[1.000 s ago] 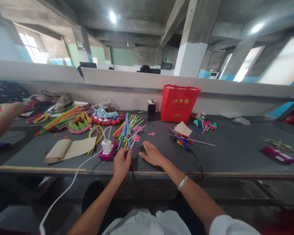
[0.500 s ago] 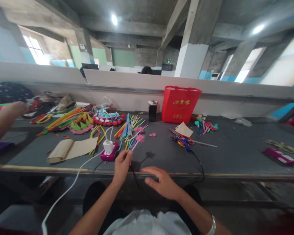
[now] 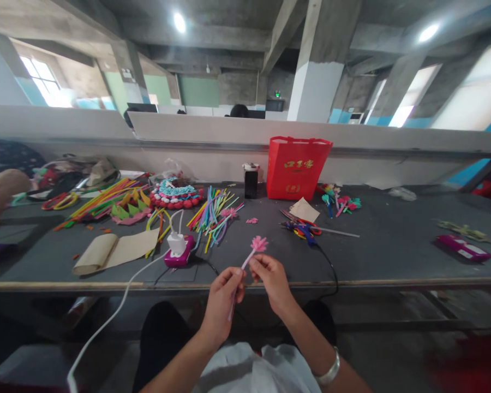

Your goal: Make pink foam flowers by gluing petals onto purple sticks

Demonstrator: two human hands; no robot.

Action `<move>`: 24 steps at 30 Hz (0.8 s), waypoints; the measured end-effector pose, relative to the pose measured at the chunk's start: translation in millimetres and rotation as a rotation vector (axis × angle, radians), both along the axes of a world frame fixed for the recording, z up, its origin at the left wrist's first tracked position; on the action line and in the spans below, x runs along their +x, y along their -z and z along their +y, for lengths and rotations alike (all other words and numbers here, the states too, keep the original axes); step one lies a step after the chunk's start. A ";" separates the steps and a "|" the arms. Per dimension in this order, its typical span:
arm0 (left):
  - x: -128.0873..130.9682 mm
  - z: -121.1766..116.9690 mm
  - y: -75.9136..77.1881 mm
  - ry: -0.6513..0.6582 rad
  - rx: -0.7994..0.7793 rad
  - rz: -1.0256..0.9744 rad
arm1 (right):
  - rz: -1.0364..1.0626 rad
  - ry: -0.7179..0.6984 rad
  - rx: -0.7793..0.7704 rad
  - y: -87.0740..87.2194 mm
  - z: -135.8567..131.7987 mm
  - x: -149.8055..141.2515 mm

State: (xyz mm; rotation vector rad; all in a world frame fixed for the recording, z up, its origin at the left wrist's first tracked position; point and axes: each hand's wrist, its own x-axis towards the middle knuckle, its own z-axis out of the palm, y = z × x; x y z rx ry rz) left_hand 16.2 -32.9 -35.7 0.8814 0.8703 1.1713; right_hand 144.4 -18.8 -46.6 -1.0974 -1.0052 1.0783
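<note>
A pink craft flower (image 3: 259,244) on a pale lilac stem is held upright at a slant, just above the table's front edge. My left hand (image 3: 223,303) is closed round its stem, and the stem's lower end shows below the fingers. My right hand (image 3: 273,278) pinches at the flower just under its petals; its fingertips partly hide the spot. Behind it on the table lie a small pink petal piece (image 3: 252,221), another pink flower (image 3: 229,213) and a bundle of coloured pipe cleaners (image 3: 215,210).
Right of my hands lie a blue glue gun (image 3: 306,233), scissors (image 3: 314,230) and beige paper (image 3: 305,209). A magenta power block (image 3: 179,256) with a white plug stands left, near a paper roll (image 3: 96,255). Behind are a red bag (image 3: 297,169) and a black bottle (image 3: 251,183). Another person's hand (image 3: 4,188) is far left.
My left hand has brought the flower away from the pipe cleaners, right and towards me. My right hand has gone from open to pinching by the flower head. The view has shifted slightly.
</note>
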 end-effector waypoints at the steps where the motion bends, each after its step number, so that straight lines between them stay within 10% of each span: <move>1: 0.2 -0.3 -0.4 0.000 -0.004 -0.006 | 0.003 0.006 0.002 0.7 -1.3 1.1; 24: -2.1 0.5 5.0 -0.020 0.028 -0.003 | -0.140 -0.075 -0.005 10.9 -27.3 2.0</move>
